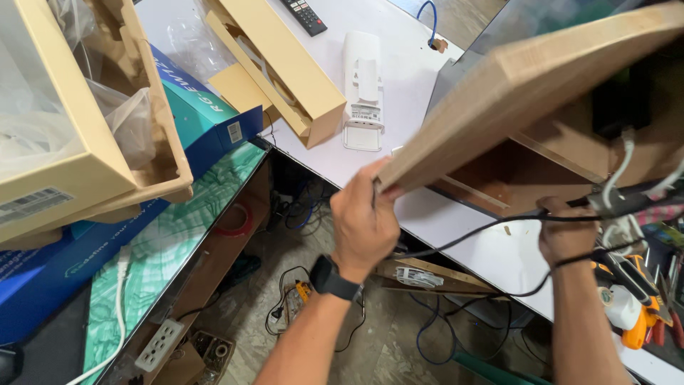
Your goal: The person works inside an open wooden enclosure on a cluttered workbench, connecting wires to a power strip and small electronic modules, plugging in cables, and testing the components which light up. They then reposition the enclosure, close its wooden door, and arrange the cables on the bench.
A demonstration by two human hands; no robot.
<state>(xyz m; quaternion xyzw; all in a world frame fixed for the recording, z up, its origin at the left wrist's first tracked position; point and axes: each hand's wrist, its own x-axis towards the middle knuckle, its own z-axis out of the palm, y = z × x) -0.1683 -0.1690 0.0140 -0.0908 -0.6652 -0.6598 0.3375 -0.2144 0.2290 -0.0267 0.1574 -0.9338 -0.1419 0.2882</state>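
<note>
My left hand (pixel 365 222) grips the near corner of a wide, flat wooden board (pixel 541 85), which is lifted and tilted over the white table (pixel 413 85). A black watch sits on that wrist. My right hand (pixel 566 234) is closed around black cables (pixel 463 239) that run across beneath the board towards the right. The board hides a brown wooden box or frame (pixel 527 164) beneath it.
A white oblong device (pixel 362 89), an open tan cardboard box (pixel 285 64) and a black remote (pixel 305 16) lie on the table. Stacked cardboard and blue boxes (pixel 107 164) fill the left. Tools (pixel 641 299) sit at the right. Cables and a power strip (pixel 160 344) litter the floor.
</note>
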